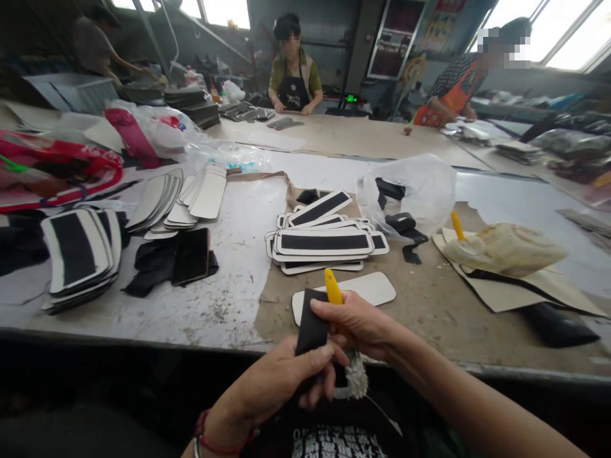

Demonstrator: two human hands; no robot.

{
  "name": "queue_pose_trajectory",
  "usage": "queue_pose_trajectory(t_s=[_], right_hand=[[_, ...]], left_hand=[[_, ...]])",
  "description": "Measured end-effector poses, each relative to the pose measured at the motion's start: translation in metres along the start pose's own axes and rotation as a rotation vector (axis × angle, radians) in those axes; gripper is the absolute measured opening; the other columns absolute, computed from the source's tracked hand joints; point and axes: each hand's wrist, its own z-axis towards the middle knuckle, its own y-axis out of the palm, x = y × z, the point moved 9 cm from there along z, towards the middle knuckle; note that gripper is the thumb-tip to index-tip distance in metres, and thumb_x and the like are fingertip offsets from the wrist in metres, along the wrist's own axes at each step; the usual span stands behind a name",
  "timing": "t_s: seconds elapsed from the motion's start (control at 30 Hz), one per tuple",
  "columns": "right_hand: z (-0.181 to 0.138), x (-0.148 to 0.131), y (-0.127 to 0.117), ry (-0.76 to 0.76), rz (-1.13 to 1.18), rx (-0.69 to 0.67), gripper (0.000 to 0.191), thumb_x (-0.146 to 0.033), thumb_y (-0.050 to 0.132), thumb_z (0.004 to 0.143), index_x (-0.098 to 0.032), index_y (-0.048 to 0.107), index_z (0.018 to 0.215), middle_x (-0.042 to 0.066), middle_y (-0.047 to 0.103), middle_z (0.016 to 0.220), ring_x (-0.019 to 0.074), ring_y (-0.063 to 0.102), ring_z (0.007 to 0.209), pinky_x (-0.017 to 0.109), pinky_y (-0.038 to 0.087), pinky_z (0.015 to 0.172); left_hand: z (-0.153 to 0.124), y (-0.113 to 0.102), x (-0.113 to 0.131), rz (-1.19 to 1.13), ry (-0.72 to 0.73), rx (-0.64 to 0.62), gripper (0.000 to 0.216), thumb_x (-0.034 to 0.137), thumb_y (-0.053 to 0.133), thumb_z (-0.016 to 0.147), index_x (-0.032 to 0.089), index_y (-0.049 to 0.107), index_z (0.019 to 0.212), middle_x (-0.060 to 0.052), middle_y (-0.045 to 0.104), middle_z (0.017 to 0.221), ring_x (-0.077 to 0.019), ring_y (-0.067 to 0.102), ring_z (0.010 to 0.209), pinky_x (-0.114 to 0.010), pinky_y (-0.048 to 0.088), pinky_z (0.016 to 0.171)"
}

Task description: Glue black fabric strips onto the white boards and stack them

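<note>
Just over the table's front edge, my left hand (281,372) is closed on the lower part of a black strip (312,324). My right hand (365,321) grips a yellow-handled brush (333,286), its pale, caked bristles pointing down. The right thumb also presses on the strip's upper end. Behind both hands, a cream rounded panel (377,292) lies flat on brown paper and is partly covered by them. Farther back is a pile of cream panels with black strips on them (324,242).
At left are stacked panels (79,254), black pieces (191,257) and fanned cream panels (207,194). A clear plastic bag (424,191) sits behind right. A glue-smeared container (520,248) with another yellow handle (457,226) lies at right. Several people work beyond.
</note>
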Motion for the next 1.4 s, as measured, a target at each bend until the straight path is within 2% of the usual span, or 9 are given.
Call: queue_pose_trajectory(t_s=[0.1,0.2,0.37,0.5,0.63,0.77,0.87,1.03,1.4], right_hand=[[-0.008,-0.01,-0.033,-0.112,0.113,0.25,0.048,-0.047,0.083,0.06,-0.017,0.047,0.068,-0.009,0.042,0.048,0.0017,0.031,0.039,0.014,0.022,0.036],[-0.022,-0.015,-0.07,-0.211,0.165,0.47,0.05,-0.045,0.086,0.056,-0.017,0.047,0.071,-0.01,0.043,0.049,0.0021,0.032,0.041,0.013,0.025,0.035],[-0.038,-0.001,-0.107,-0.208,0.152,0.585,0.052,-0.046,0.086,0.055,-0.018,0.045,0.07,-0.009,0.044,0.049,0.0029,0.035,0.041,0.013,0.028,0.035],[-0.053,0.01,-0.132,-0.162,0.099,0.642,0.052,-0.047,0.085,0.055,-0.019,0.045,0.074,-0.008,0.046,0.049,0.0032,0.036,0.041,0.014,0.027,0.037],[-0.063,0.014,-0.159,-0.107,-0.062,0.686,0.051,-0.053,0.081,0.057,-0.019,0.049,0.079,-0.008,0.045,0.049,0.005,0.035,0.041,0.016,0.025,0.039],[-0.068,-0.005,-0.185,-0.12,-0.544,0.804,0.041,-0.056,0.071,0.064,-0.018,0.056,0.069,-0.006,0.045,0.05,0.009,0.039,0.045,0.021,0.03,0.044],[-0.068,-0.023,-0.192,-0.197,-0.901,0.879,0.035,-0.053,0.066,0.069,-0.018,0.062,0.066,-0.001,0.055,0.056,0.015,0.051,0.055,0.025,0.037,0.054],[-0.063,-0.027,-0.193,-0.238,-1.245,0.914,0.034,-0.054,0.056,0.08,-0.022,0.065,0.072,0.002,0.066,0.065,0.0192,0.059,0.06,0.026,0.038,0.057],[-0.049,-0.026,-0.188,-0.269,-1.578,0.901,0.053,-0.06,0.033,0.091,-0.021,0.063,0.071,0.004,0.063,0.061,0.0177,0.058,0.054,0.027,0.033,0.053]], left_hand=[[0.003,-0.007,-0.015,-0.079,-0.017,0.037,0.043,0.045,0.064,0.081,0.009,0.062,0.105,-0.007,0.064,0.079,-0.0112,0.055,0.059,-0.022,0.043,0.054],[0.001,-0.022,-0.034,-0.124,-0.044,0.108,0.042,0.044,0.066,0.08,0.009,0.064,0.103,-0.008,0.065,0.081,-0.0118,0.058,0.06,-0.02,0.044,0.051],[-0.008,-0.04,-0.057,-0.184,-0.059,0.183,0.034,0.045,0.065,0.082,0.011,0.066,0.083,-0.007,0.065,0.074,-0.008,0.052,0.05,-0.016,0.036,0.041],[-0.014,-0.062,-0.058,-0.172,-0.023,0.353,0.037,0.047,0.069,0.077,0.01,0.066,0.076,-0.008,0.066,0.071,-0.008,0.052,0.049,-0.017,0.04,0.043],[-0.008,-0.086,-0.05,-0.095,0.014,0.562,0.039,0.049,0.075,0.066,0.012,0.064,0.07,-0.006,0.065,0.064,-0.0094,0.052,0.048,-0.018,0.037,0.042],[0.003,-0.106,-0.036,0.138,0.019,0.763,0.039,0.053,0.068,0.064,0.018,0.052,0.057,0.002,0.052,0.043,-0.0082,0.039,0.037,-0.02,0.027,0.039],[0.012,-0.11,-0.021,0.311,0.048,0.832,0.038,0.054,0.058,0.068,0.021,0.045,0.054,0.004,0.045,0.041,-0.0101,0.039,0.04,-0.022,0.028,0.042],[0.025,-0.109,-0.01,0.553,0.046,0.82,0.037,0.052,0.045,0.077,0.022,0.047,0.055,0.003,0.046,0.048,-0.0137,0.041,0.047,-0.026,0.03,0.049],[0.027,-0.116,-0.013,0.614,-0.039,0.951,0.032,0.047,0.051,0.077,0.022,0.05,0.058,0.003,0.047,0.049,-0.0157,0.045,0.051,-0.026,0.031,0.052]])
